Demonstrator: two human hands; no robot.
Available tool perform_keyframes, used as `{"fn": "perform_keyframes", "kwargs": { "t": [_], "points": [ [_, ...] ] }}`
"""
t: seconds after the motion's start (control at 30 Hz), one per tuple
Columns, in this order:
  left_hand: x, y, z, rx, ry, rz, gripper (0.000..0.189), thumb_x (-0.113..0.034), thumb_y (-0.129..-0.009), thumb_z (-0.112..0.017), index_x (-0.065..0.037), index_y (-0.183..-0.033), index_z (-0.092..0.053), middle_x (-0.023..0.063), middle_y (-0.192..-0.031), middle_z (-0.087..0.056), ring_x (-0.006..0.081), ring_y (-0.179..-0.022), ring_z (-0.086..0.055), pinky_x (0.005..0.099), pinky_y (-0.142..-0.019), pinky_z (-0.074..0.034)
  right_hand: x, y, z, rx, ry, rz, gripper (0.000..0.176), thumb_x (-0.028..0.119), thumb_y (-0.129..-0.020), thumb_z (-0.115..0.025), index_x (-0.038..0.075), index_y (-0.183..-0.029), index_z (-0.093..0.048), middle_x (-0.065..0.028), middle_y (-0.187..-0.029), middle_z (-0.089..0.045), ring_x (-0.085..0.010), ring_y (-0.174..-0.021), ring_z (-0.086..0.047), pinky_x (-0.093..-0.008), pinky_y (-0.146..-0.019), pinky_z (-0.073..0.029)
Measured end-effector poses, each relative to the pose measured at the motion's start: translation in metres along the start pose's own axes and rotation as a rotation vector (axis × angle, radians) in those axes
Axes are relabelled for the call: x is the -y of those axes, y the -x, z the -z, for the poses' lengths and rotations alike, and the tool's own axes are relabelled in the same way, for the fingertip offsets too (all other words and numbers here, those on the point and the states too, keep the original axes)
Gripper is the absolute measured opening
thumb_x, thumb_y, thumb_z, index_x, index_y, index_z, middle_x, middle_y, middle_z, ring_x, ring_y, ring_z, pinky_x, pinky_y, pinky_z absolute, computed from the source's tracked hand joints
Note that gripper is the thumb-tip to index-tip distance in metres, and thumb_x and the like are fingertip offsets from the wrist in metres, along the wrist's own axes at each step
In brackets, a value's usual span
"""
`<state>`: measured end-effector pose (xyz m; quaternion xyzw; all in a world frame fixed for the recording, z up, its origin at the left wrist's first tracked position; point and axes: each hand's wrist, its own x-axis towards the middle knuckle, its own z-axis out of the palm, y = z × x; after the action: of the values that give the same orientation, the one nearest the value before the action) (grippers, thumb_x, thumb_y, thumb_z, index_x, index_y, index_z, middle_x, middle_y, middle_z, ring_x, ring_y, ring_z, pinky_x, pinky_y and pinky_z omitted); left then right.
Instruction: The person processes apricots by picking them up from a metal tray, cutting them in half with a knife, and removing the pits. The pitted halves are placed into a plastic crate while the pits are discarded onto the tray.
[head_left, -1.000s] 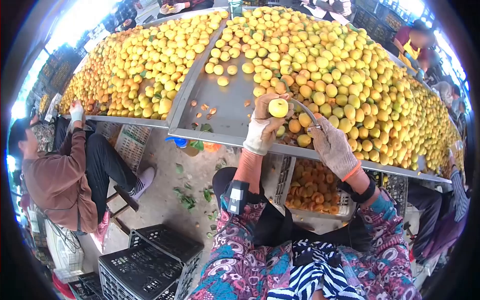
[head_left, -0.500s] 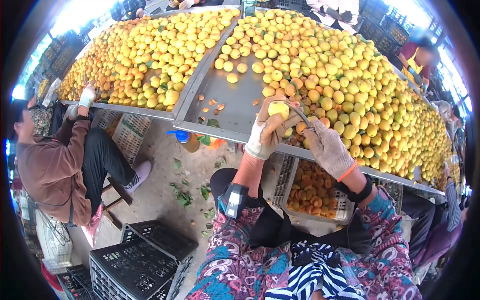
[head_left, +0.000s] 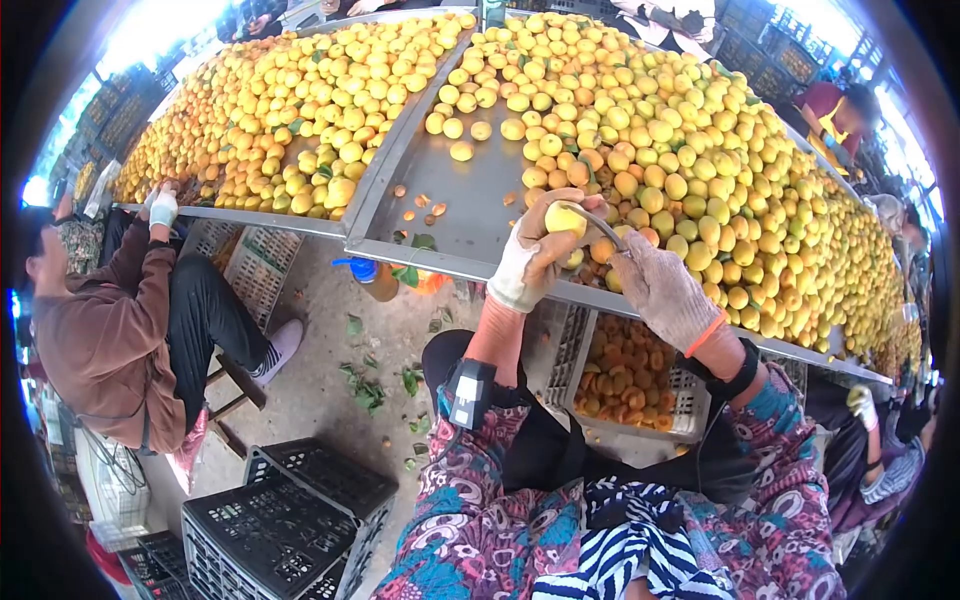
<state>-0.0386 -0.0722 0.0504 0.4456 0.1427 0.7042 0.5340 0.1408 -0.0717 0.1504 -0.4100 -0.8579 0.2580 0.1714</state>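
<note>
My left hand [head_left: 532,255], in a worn glove with bare-looking fingertips, is closed around a yellow apricot [head_left: 566,217] above the table's front edge. In my right hand [head_left: 662,290], also gloved, is a thin curved metal blade [head_left: 600,224], its handle hidden by the fingers. The blade arches over the apricot's right side and looks to touch it; how deep it sits cannot be made out. Just beyond both hands lies a heap of apricots [head_left: 690,150] on the metal table [head_left: 455,205].
Below the table edge stands a crate [head_left: 690,405] of apricot halves [head_left: 625,375]. Black crates [head_left: 270,535] are stacked at lower left. A co-worker [head_left: 110,340] sits at left; others work around the table. A blue-capped bottle [head_left: 372,277] and leaves [head_left: 365,388] are on the floor.
The blade has shifted slightly around the apricot, and my right hand has turned a little. The left co-worker's hands have come together; at far right a gloved hand has come into view below the table.
</note>
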Motion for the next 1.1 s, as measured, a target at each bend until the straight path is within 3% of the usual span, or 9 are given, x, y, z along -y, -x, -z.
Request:
{"fn": "perform_keyframes", "kwargs": {
  "t": [0.2,0.37,0.47,0.57,0.63,0.77,0.9,1.0,1.1],
  "points": [
    [0.009,0.0,0.001,-0.004,0.005,-0.024,0.046,-0.013,-0.083,-0.062,-0.003,-0.125,-0.047,0.012,-0.125,-0.056,0.0274,-0.121,-0.052,0.0397,-0.105,-0.04,0.0,0.001,0.006,0.1,0.038,-0.073,0.02,0.017,-0.094,-0.052,-0.001,-0.1,-0.05,-0.022,-0.067,-0.057,-0.0409,-0.066,-0.059,-0.0431,-0.056,-0.044],
    [0.015,-0.004,-0.013,-0.087,0.128,-0.01,0.04,-0.017,-0.086,-0.06,-0.002,-0.121,-0.048,0.0153,-0.123,-0.056,0.0295,-0.121,-0.052,0.0418,-0.105,-0.04,-0.013,-0.004,-0.006,0.079,-0.072,-0.116,0.019,0.015,-0.093,-0.053,-0.001,-0.102,-0.051,-0.0213,-0.068,-0.058,-0.0384,-0.066,-0.061,-0.0419,-0.056,-0.045],
    [0.023,-0.01,-0.022,-0.191,0.23,-0.055,0.038,-0.024,-0.09,-0.057,0.0,-0.119,-0.047,0.0182,-0.121,-0.055,0.0312,-0.119,-0.052,0.0428,-0.104,-0.04,-0.027,-0.012,-0.03,-0.073,-0.114,-0.041,0.019,0.015,-0.093,-0.053,0.0,-0.104,-0.052,-0.0221,-0.071,-0.06,-0.0386,-0.068,-0.062,-0.0401,-0.057,-0.048],
    [0.037,-0.018,-0.024,-0.279,0.221,-0.06,0.041,-0.032,-0.093,-0.051,0.001,-0.118,-0.046,0.0167,-0.117,-0.057,0.0277,-0.114,-0.055,0.0377,-0.098,-0.045,-0.035,-0.02,-0.051,-0.211,-0.253,0.084,0.021,0.015,-0.095,-0.05,-0.003,-0.107,-0.052,-0.017,-0.069,-0.058,-0.0226,-0.063,-0.059,-0.0346,-0.06,-0.046],
    [0.062,-0.022,-0.01,-0.301,0.105,-0.09,0.046,-0.041,-0.096,-0.044,0.002,-0.114,-0.047,0.0168,-0.115,-0.059,0.0257,-0.111,-0.057,0.0355,-0.095,-0.046,-0.041,-0.025,-0.058,-0.187,-0.157,0.015,0.024,0.015,-0.094,-0.051,-0.003,-0.11,-0.052,-0.0197,-0.074,-0.061,-0.0282,-0.069,-0.063,-0.0363,-0.063,-0.048],
    [0.062,-0.021,-0.02,-0.334,0.39,0.045,0.055,-0.052,-0.094,-0.044,-0.002,-0.117,-0.05,0.0147,-0.118,-0.058,0.0235,-0.113,-0.055,0.0361,-0.097,-0.042,-0.038,-0.033,-0.05,-0.107,0.056,-0.082,0.031,0.015,-0.092,-0.053,-0.004,-0.117,-0.051,-0.0224,-0.079,-0.063,-0.0373,-0.075,-0.065,-0.0397,-0.066,-0.05],
    [0.049,-0.024,-0.01,-0.314,0.245,0.031,0.061,-0.045,-0.092,-0.052,0.003,-0.129,-0.042,0.016,-0.119,-0.057,0.0232,-0.112,-0.055,0.0359,-0.098,-0.043,-0.042,-0.038,-0.027,-0.134,0.007,-0.018,0.031,0.024,-0.093,-0.052,0.003,-0.116,-0.052,-0.0269,-0.08,-0.061,-0.0435,-0.08,-0.061,-0.0456,-0.064,-0.048],
    [0.025,-0.023,-0.019,-0.261,0.098,0.01,0.055,-0.037,-0.092,-0.053,0.004,-0.126,-0.043,0.0152,-0.117,-0.058,0.0226,-0.11,-0.057,0.0348,-0.096,-0.044,-0.02,-0.038,-0.002,0.073,0.076,-0.15,0.038,0.015,-0.093,-0.052,-0.007,-0.123,-0.048,-0.0244,-0.09,-0.062,-0.0299,-0.086,-0.064,-0.0352,-0.074,-0.048],
    [0.033,-0.024,-0.022,-0.293,0.157,-0.041,0.051,-0.037,-0.093,-0.052,0.002,-0.124,-0.045,0.0151,-0.115,-0.059,0.0228,-0.108,-0.058,0.0341,-0.093,-0.047,-0.029,-0.036,-0.023,-0.012,-0.047,-0.082,0.034,0.018,-0.095,-0.05,-0.004,-0.12,-0.05,-0.0216,-0.087,-0.063,-0.0273,-0.085,-0.065,-0.0344,-0.073,-0.048]
  ]
}}
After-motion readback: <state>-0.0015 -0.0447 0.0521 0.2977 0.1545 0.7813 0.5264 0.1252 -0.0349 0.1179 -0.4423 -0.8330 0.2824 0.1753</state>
